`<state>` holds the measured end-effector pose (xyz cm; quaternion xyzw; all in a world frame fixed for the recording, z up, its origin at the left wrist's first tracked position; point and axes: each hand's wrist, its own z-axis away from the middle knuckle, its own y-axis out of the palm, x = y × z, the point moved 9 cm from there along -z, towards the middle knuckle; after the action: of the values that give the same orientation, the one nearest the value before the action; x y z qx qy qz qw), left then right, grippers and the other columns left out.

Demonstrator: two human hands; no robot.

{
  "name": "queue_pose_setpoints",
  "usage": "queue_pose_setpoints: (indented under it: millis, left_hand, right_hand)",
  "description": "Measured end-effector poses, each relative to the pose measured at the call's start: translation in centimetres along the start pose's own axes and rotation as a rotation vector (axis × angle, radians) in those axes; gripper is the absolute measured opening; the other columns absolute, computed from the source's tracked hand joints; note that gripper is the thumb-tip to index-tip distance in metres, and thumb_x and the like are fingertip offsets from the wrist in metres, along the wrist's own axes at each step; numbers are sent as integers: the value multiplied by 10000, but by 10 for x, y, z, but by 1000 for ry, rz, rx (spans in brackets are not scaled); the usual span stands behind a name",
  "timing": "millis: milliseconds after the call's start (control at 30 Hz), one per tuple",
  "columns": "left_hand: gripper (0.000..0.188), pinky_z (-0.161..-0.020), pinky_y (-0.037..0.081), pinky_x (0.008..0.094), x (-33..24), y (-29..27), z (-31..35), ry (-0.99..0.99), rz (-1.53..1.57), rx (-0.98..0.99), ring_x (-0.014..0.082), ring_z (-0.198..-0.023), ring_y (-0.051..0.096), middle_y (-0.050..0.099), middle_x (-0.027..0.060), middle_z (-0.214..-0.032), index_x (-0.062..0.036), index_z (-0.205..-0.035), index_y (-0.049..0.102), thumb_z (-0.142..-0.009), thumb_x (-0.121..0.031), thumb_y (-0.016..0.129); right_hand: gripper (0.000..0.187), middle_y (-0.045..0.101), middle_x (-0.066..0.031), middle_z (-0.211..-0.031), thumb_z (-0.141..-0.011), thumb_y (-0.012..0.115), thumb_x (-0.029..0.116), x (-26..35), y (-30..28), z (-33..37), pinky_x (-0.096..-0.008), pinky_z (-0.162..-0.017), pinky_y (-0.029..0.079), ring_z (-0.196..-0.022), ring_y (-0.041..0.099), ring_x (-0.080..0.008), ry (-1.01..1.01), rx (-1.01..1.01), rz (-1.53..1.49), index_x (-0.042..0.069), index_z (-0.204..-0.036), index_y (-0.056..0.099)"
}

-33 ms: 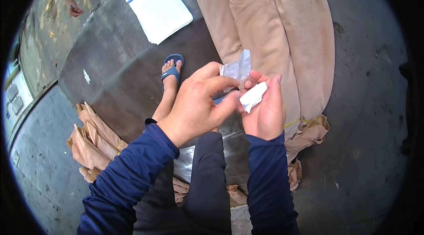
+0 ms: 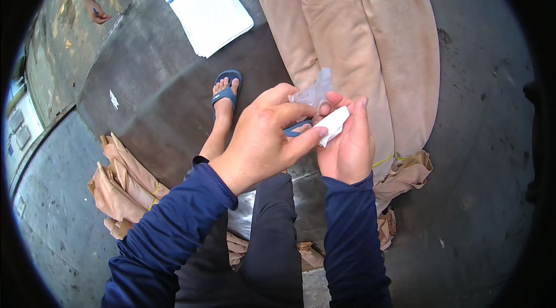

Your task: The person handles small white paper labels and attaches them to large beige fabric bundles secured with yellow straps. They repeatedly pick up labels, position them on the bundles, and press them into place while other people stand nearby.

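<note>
A small folded white paper (image 2: 334,125) lies across the fingers of my right hand (image 2: 352,154), held in the curled palm. My left hand (image 2: 260,134) meets it from the left, thumb tip on the paper's edge. Behind the left fingers, a crumpled clear plastic bag (image 2: 314,92) sticks up, pinched there and close to the right fingertips. The fingertips under the paper are partly hidden.
Long tan fabric rolls (image 2: 347,35) tied with yellow bands lie ahead to the right. A clipboard with white sheets (image 2: 214,15) rests on the dark sheeting. Bundled tan cloth (image 2: 124,183) lies left. Another person's hand (image 2: 99,16) holds a pen at upper left.
My left hand has shifted slightly right, and its thumb now touches the folded paper. The plastic bag has crumpled into a narrower shape. My right hand stays nearly still.
</note>
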<state>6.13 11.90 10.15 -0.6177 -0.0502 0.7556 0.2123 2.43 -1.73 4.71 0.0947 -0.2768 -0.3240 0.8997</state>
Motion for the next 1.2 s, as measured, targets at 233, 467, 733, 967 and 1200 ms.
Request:
queue_pose_setpoints:
  millis: [233, 467, 733, 967, 1200]
  left_hand:
    - [141, -642, 505, 241, 51, 21, 12, -555, 772, -86, 130, -697, 628, 643, 68, -848, 51, -863, 659, -861, -90, 671]
    - [148, -671, 506, 250, 67, 14, 24, -694, 865, -179, 120, -710, 623, 658, 61, -805, 46, -913, 658, -878, -98, 659]
    - [132, -690, 549, 297, 72, 19, 27, -644, 912, -259, 173, -718, 655, 650, 92, -824, 43, -900, 621, -886, -88, 621]
    - [204, -711, 566, 296, 63, 38, 27, -683, 935, -65, 194, -791, 677, 683, 128, -931, 74, -1036, 631, -897, -75, 619]
    - [198, -660, 552, 277, 81, 40, 28, -716, 836, -149, 184, -735, 667, 682, 130, -860, 73, -999, 643, -903, -97, 615]
  right_hand:
    - [419, 521, -181, -1203, -879, 479, -70, 3, 15, 4, -348, -910, 505, -1078, 572, -233, 0, 174, 61, -38, -1285, 381]
    - [421, 555, -172, -1144, -868, 501, -92, 19, 3, -1, -338, -879, 514, -1034, 594, -217, -118, 60, 142, -51, -1274, 396]
    - [188, 637, -81, -936, -879, 595, -18, 20, -14, -8, -244, -739, 514, -827, 613, -100, -199, -108, 329, -64, -1059, 571]
    - [111, 655, -70, -828, -893, 580, -2, 20, 0, -2, -231, -602, 519, -677, 619, -80, -233, -29, 483, -67, -982, 595]
    - [175, 657, -105, -844, -878, 628, 72, 34, -30, -24, -293, -675, 523, -749, 640, -184, -477, -108, 759, -32, -1017, 607]
